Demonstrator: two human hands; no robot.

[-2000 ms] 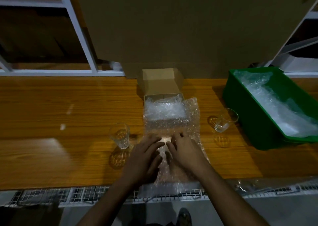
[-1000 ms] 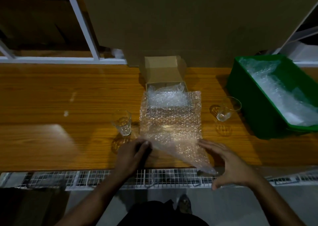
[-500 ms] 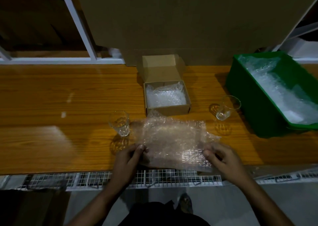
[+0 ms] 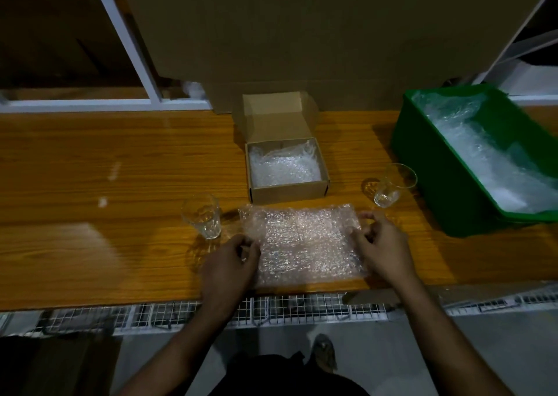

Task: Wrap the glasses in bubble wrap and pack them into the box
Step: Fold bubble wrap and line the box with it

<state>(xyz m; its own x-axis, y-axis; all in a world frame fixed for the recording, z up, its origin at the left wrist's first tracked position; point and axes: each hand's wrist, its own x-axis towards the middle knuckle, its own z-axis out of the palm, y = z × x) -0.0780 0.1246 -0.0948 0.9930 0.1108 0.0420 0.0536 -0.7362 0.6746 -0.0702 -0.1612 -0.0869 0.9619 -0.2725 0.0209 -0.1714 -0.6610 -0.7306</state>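
Apparently the spreading step was in hand: the left hand [image 4: 230,264] and right hand [image 4: 383,248] pinched the side edges of the bubble wrap sheet [image 4: 303,242], flat at lower centre. Next, I judged, the faceted glass [image 4: 203,219] left of it needed laying on the sheet; the smooth glass [image 4: 391,188] stood right, the open cardboard box [image 4: 288,196] behind.

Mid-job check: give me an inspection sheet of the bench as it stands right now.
Surface: wooden table, some glare.
Job's things: bubble wrap sheet flat at the near edge; left glass and right glass upright, unwrapped; open box lined with bubble wrap.
Clutter: green bin holding more wrap.
Hands: left hand and right hand pinch the sheet's side edges.
Cables: nothing seen.
Surroundings: big cardboard panel behind, wire rack below.
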